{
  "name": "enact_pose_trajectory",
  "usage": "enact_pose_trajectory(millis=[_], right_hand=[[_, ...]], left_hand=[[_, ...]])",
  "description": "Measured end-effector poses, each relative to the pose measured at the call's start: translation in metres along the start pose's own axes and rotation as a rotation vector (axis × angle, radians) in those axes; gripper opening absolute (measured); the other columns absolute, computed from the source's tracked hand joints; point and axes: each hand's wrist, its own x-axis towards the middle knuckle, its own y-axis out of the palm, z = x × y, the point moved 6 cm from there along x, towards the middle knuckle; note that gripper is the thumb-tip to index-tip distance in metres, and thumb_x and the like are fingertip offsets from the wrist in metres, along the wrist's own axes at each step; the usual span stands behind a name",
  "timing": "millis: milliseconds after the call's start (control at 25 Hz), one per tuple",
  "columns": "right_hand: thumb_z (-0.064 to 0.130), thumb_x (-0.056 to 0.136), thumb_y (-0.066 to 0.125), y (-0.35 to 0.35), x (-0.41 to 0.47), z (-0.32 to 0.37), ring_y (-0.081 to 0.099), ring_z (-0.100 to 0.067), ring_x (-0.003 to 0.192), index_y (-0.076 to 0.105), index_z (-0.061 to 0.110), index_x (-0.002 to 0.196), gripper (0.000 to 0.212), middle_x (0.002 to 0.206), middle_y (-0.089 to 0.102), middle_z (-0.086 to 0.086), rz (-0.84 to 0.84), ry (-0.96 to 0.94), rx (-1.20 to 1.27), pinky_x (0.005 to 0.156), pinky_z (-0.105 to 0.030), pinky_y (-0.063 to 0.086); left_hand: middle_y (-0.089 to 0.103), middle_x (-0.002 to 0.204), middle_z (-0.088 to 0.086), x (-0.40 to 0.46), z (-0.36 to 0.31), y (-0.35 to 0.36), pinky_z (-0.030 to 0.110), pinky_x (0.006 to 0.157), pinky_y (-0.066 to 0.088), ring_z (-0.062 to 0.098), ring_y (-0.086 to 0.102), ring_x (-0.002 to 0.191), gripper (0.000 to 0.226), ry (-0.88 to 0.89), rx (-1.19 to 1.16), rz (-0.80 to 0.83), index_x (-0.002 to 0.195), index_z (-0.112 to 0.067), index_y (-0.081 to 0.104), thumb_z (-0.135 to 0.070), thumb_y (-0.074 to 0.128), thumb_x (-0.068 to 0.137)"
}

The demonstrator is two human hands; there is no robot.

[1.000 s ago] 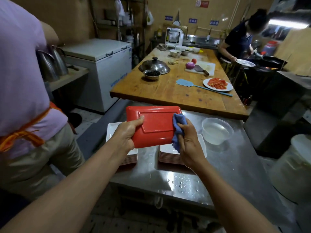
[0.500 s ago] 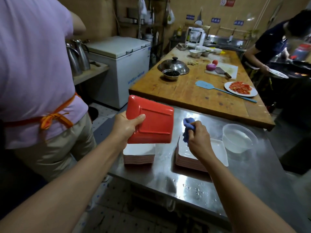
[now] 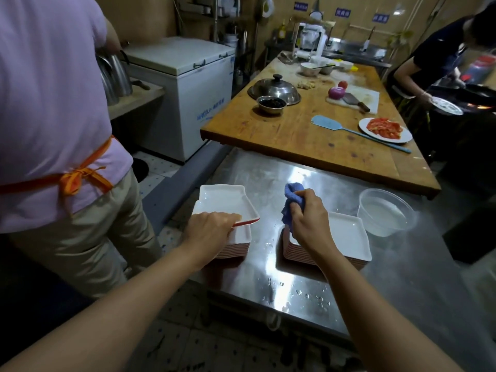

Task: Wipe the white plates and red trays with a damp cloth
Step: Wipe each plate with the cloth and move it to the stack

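On the near surface (image 3: 308,264) two stacks stand side by side: the left stack (image 3: 236,242) at the left edge, the right stack (image 3: 346,242) near the middle. A tray (image 3: 222,201) lies atop the left stack. A tub (image 3: 386,210) sits right of the right stack. Behind lies a wooden surface (image 3: 308,135) bearing a lid (image 3: 273,88), a bowl (image 3: 270,104) before it, and a spatula (image 3: 349,131) to the right.

1. The white chest freezer (image 3: 188,89) carries blue lettering on its front, too blurred to read.
2. Three small blue signs (image 3: 342,12) hang on the far wall; their white characters are too small to make out.
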Motion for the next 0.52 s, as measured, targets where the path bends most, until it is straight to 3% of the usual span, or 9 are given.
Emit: enact_pose_trajectory(millis=[160, 360, 440, 520], right_hand=[[0.002, 0.093, 0.043, 0.003, 0.0, -0.01, 0.048, -0.007, 0.068, 0.054, 0.004, 0.1, 0.013, 0.082, 0.052, 0.0, -0.027, 0.03, -0.08, 0.056, -0.011, 0.033], [0.002, 0.092, 0.044, 0.007, -0.001, -0.02, 0.052, -0.004, 0.069, 0.055, 0.003, 0.101, 0.014, 0.082, 0.053, -0.001, -0.054, 0.08, -0.094, 0.058, -0.007, 0.035], [0.002, 0.092, 0.044, 0.007, -0.002, -0.026, 0.05, -0.004, 0.068, 0.055, 0.003, 0.103, 0.015, 0.087, 0.054, -0.004, -0.066, 0.099, -0.112, 0.059, -0.003, 0.034], [0.006, 0.093, 0.045, 0.006, -0.003, -0.036, 0.052, -0.015, 0.081, 0.055, 0.004, 0.108, 0.018, 0.1, 0.056, -0.012, -0.062, 0.146, -0.134, 0.065, -0.01, 0.035]], left_hand=[[0.064, 0.109, -0.004, -0.005, 0.001, 0.035, 0.028, 0.071, 0.045, 0.024, 0.062, 0.1, 0.03, 0.017, 0.099, 0.158, 0.117, -0.024, 0.057, -0.015, 0.039, 0.095], [0.062, 0.065, 0.004, -0.014, -0.003, 0.045, 0.025, 0.038, 0.041, 0.025, 0.062, 0.059, 0.022, 0.123, 0.113, 0.083, 0.076, -0.012, 0.068, 0.003, 0.076, 0.061], [0.064, 0.075, 0.008, -0.014, 0.002, 0.057, 0.028, 0.042, 0.045, 0.027, 0.064, 0.07, 0.019, 0.128, 0.072, 0.105, 0.083, -0.009, 0.069, 0.001, 0.073, 0.068], [0.066, 0.088, 0.011, -0.012, 0.009, 0.064, 0.03, 0.05, 0.048, 0.028, 0.065, 0.083, 0.021, 0.106, 0.023, 0.14, 0.093, -0.006, 0.069, -0.002, 0.072, 0.073]])
